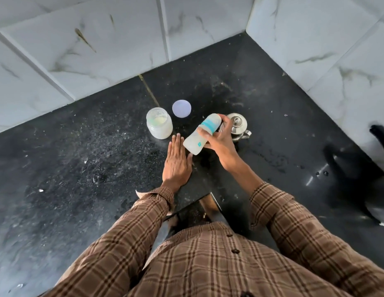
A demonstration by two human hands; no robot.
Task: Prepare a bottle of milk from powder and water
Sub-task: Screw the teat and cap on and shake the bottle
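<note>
Dark speckled countertop (79, 168) fills the head view, wedged into a corner of white marble-veined wall tiles (101, 39). On it stand three loose things: one open clear jar (159, 123) with pale powder in its bottom, one round white lid (181, 108) lying flat just beyond the jar, and one small steel kettle (237, 125) with its lid on, off to the right. One baby bottle (203, 133) is in the air between jar and kettle, tilted with its capped, teal-ringed top pointing up and away and its base toward the person; it looks whitish inside. Right hand (219, 140) grips the bottle round its middle, fingers and thumb curled about it. Left hand (177, 161) lies flat on the counter, palm down, fingers straight and together, its tips near the jar's base and just beside the bottle's bottom end. Two brown plaid sleeves (131, 228) reach in from below. Something dark and blurred (347, 168) sits at the right edge; what it is cannot be told.
</note>
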